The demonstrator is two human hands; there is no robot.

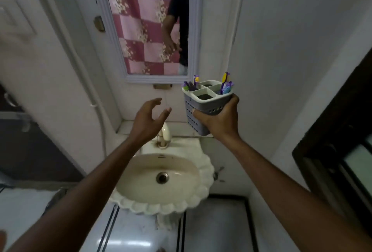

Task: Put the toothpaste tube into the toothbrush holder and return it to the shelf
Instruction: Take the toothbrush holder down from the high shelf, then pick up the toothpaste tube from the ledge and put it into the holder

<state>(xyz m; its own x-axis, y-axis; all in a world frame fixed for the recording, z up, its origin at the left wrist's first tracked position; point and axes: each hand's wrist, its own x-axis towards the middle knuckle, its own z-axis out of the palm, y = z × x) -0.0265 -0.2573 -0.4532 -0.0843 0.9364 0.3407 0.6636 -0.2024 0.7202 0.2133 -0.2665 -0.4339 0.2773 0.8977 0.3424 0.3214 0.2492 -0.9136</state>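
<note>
My right hand [218,119] grips a grey perforated toothbrush holder [203,100] with a white four-compartment top, held upright in the air above the back right of the sink. Several purple, yellow and blue toothbrushes [225,85] stand in its left and right compartments; the near compartment looks empty. My left hand [148,121] hovers to the left of the holder, above the tap, fingers spread and empty. No toothpaste tube is visible. The narrow ledge [141,125] behind the sink runs under both hands.
A cream scalloped washbasin [141,201] with a tap [165,133] sits below my hands. A framed mirror [149,22] hangs on the wall above, reflecting a person and a pink checked curtain. A dark window frame [332,141] stands at the right, a pipe [96,98] at the left.
</note>
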